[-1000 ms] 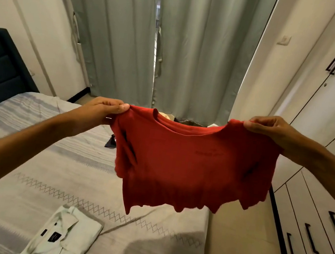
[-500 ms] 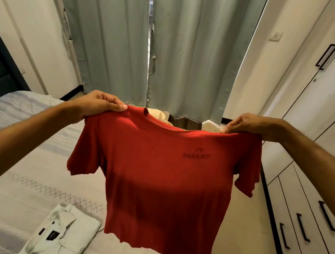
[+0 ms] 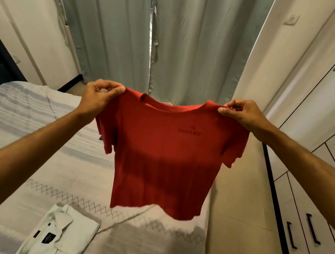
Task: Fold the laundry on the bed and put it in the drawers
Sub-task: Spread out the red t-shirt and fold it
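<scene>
Head view: red T-shirt held up in the air over the bed, hem hanging free above the sheet. Left hand pinching one shoulder seam, right hand pinching the other, fingers curled tight on cloth, arms spread shirt-wide. Looks light, soft, limp: no stiffness, sleeves drooping, hem rippling. Low slip risk with pinch grips; nothing fragile. Shoulder seams likely the best hold for laying flat; edges or hem next for the folds. One folded white shirt already on the bed near the foot. Drawers on the right, shut, dark handles. Probably early in the folding step.
</scene>
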Demonstrator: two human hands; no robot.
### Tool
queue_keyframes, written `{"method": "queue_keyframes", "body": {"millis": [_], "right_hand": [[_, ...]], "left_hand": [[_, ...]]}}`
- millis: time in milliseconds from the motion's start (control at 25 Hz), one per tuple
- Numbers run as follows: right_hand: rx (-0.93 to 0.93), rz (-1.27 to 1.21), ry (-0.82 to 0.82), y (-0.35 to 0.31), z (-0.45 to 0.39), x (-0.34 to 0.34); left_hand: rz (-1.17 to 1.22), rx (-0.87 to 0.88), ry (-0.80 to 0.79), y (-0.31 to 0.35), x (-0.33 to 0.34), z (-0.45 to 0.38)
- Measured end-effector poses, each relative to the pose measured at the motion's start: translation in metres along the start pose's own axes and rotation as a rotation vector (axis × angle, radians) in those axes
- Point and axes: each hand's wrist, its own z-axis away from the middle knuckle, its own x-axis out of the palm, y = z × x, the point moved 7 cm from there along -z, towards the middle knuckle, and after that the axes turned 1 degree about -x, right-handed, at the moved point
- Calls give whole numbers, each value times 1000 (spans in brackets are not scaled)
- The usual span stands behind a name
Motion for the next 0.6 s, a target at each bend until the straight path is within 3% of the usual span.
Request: {"method": "queue_keyframes", "body": {"millis": [200,320,480,600], "right_hand": [[-139,23,-61,-38,29,3],[-114,66,-140,-37,73,21],[-114,253,-368,29,156,92],[-135,371,-499,135,230,177]], "left_hand": [[-88,106,76,16,-36,21],[-168,162,20,19,-49,75],[-667,412,-247,-36,-43,192],[-925,595,-532,-137,-20,296]]}}
